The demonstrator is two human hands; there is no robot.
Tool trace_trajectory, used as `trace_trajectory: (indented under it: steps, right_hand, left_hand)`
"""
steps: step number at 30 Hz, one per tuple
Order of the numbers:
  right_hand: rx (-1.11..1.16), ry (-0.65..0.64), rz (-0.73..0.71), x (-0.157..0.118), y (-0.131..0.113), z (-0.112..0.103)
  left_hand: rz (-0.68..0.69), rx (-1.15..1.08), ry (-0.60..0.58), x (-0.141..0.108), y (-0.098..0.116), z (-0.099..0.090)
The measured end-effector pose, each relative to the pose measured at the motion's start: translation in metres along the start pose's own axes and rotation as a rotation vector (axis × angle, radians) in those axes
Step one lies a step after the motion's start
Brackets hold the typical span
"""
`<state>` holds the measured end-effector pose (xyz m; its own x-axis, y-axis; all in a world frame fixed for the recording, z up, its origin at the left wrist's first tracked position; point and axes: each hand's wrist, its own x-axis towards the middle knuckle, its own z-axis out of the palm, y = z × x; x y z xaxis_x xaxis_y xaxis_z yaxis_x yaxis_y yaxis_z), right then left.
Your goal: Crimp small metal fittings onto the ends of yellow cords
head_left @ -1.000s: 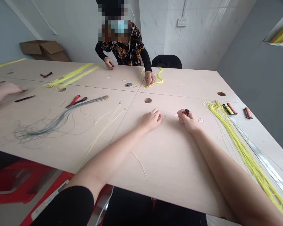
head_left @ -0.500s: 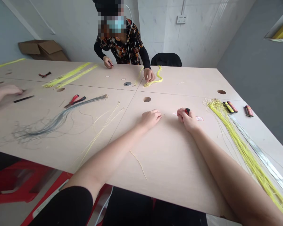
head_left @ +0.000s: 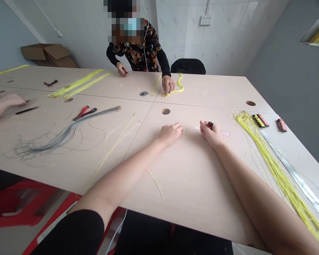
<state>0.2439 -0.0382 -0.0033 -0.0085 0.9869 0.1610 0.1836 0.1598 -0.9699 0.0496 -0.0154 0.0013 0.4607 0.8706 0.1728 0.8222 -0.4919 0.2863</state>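
Low over the middle of the table, my left hand is closed, its fingertips pinching the end of a thin cord with a small tip. My right hand is closed round a small red and black lighter, to the right of my left hand and apart from it. A small label with a red border lies just right of my right hand. One short yellow cord lies below my left forearm. Several long yellow cords lie left of my left hand.
Grey cords and red-black pliers lie left. A yellow cord bundle, a silvery strip and batteries or lighters are at right. Across the table, a person's hand touches yellow cords. Another person's hand rests far left.
My right hand's fingers have shifted slightly around the lighter. The person's head across the table has dipped a little. Otherwise the view has barely moved.
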Motion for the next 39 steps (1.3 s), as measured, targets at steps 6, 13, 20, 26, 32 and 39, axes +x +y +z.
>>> trace_trajectory:
  steps: [6, 13, 20, 26, 32, 39]
  right_hand:
    - [-0.082, -0.059, 0.084, 0.0, -0.006, 0.002]
    - [-0.115, -0.078, 0.09, 0.0, -0.007, 0.002]
    - [-0.158, -0.098, 0.072, 0.0, -0.007, 0.002]
    - [-0.183, -0.119, 0.069, 0.0, -0.009, 0.002]
    - [-0.202, -0.123, 0.069, 0.0, -0.009, 0.002]
    - [-0.201, -0.118, 0.071, 0.0, -0.008, 0.002]
  left_hand:
    - [-0.016, 0.037, -0.01, -0.001, -0.002, -0.001]
    - [-0.057, -0.065, 0.024, -0.002, -0.003, 0.001]
    - [-0.005, 0.035, -0.042, 0.001, 0.002, -0.004]
    - [-0.018, 0.13, -0.113, 0.0, 0.007, -0.004]
    - [0.047, 0.137, -0.057, 0.0, 0.001, 0.003]
    - [0.273, -0.038, 0.046, 0.004, -0.007, 0.011]
